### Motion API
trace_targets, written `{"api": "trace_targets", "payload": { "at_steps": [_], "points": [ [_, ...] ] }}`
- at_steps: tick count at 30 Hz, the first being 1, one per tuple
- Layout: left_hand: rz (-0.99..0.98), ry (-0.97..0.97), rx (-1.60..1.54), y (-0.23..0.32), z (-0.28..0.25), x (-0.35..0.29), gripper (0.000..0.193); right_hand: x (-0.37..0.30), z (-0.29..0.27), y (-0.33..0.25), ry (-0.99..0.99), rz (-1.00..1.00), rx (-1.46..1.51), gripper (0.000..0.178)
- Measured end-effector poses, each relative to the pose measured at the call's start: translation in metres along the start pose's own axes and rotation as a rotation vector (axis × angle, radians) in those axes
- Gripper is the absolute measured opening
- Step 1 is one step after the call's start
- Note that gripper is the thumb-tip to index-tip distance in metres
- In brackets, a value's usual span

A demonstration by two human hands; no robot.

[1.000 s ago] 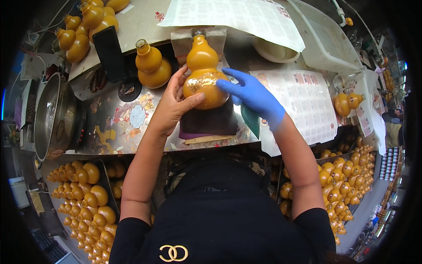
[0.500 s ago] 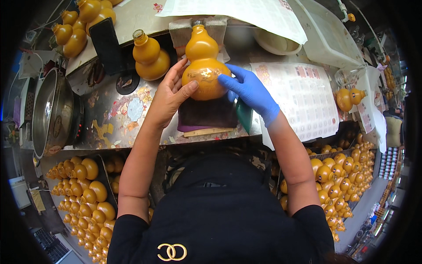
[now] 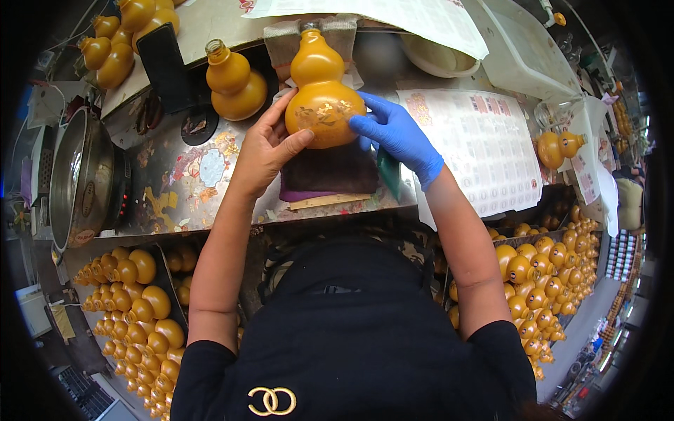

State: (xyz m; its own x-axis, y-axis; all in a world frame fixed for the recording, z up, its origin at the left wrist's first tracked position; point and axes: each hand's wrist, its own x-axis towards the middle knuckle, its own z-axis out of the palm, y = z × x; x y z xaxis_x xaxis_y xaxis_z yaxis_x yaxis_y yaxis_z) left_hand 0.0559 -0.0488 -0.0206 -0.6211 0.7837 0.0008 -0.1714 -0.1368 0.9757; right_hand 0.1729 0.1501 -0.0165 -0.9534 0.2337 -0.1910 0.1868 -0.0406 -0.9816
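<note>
A yellow-brown gourd-shaped bottle (image 3: 324, 105) lies tilted with its neck pointing away from me, over a folded grey cloth (image 3: 281, 43). Gold markings show on its wide lower bulb. My bare left hand (image 3: 270, 147) grips that bulb from the left, thumb on top. From the right, my right hand (image 3: 399, 133) in a blue glove holds the same bulb. Below the bottle lies a dark pad (image 3: 326, 175) with a purple layer and a wooden strip under it. A green flat piece (image 3: 388, 175) is next to the gloved hand.
Another gourd bottle (image 3: 235, 88) stands to the left beside a propped black phone (image 3: 165, 67). A metal pan (image 3: 77, 179) sits at far left. Printed sheets (image 3: 477, 151) cover the right side, near a white tray (image 3: 523, 49). Many bottles (image 3: 144, 302) fill crates below.
The bottle has turned slightly in my hands, and the gold markings on its bulb show more plainly with less glare. Both hands keep their hold.
</note>
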Motion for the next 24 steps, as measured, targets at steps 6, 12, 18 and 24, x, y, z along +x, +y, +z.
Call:
{"api": "trace_targets", "payload": {
  "at_steps": [6, 12, 18, 24],
  "points": [
    [-0.005, 0.038, -0.023, -0.0041, -0.0013, 0.0024, 0.073, 0.001, 0.0029, -0.0009, 0.028, 0.0, -0.018, 0.066],
    [-0.009, 0.026, -0.026, -0.0035, -0.0013, 0.0024, 0.073, 0.0032, 0.0053, 0.0021, 0.065, -0.027, -0.009, 0.066],
    [-0.01, 0.037, -0.048, -0.0021, 0.0012, 0.0016, 0.075, 0.0021, 0.0053, 0.0065, 0.07, -0.013, 0.006, 0.065],
    [-0.016, 0.048, -0.022, 0.0025, 0.0069, 0.001, 0.076, -0.0029, 0.0068, 0.0052, 0.07, -0.012, 0.026, 0.065]
  ]
}}
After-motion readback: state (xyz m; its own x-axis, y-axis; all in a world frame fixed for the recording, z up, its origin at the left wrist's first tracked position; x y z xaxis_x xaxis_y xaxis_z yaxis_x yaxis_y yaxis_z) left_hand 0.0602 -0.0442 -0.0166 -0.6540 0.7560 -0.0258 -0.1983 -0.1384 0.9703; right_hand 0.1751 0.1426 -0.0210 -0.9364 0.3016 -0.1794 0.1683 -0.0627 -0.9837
